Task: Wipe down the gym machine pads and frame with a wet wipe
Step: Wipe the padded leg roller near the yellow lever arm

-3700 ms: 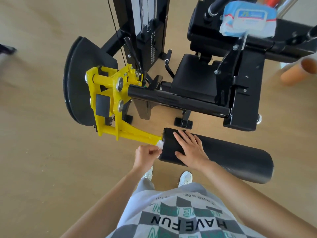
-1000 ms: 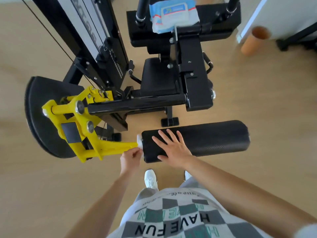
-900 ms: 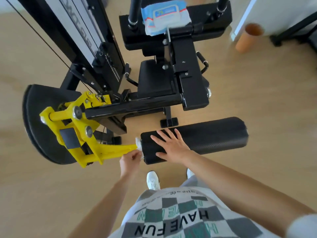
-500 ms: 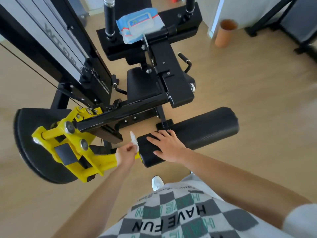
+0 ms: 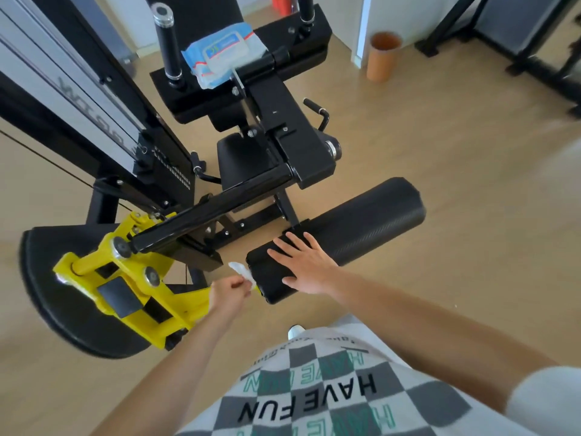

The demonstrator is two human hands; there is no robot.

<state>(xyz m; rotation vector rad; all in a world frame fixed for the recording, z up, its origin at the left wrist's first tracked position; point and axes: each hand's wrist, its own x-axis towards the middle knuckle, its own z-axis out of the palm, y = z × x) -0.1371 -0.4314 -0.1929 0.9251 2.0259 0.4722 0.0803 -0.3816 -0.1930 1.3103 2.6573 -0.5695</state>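
legible markings
shirt: "have fun", black print, inverted to camera. lettering on machine upright and wipe pack: too blurred to read.

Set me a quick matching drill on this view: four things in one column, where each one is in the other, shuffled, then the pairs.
Things:
1. wet wipe
2. pack of wipes
3. orange tube
4. right hand

Places:
A. standing on the floor
B. flat on the roller pad
C. pinched in the left hand
D. lying on the upper black platform

Pairs: 1-C, 2-D, 3-A, 4-B.
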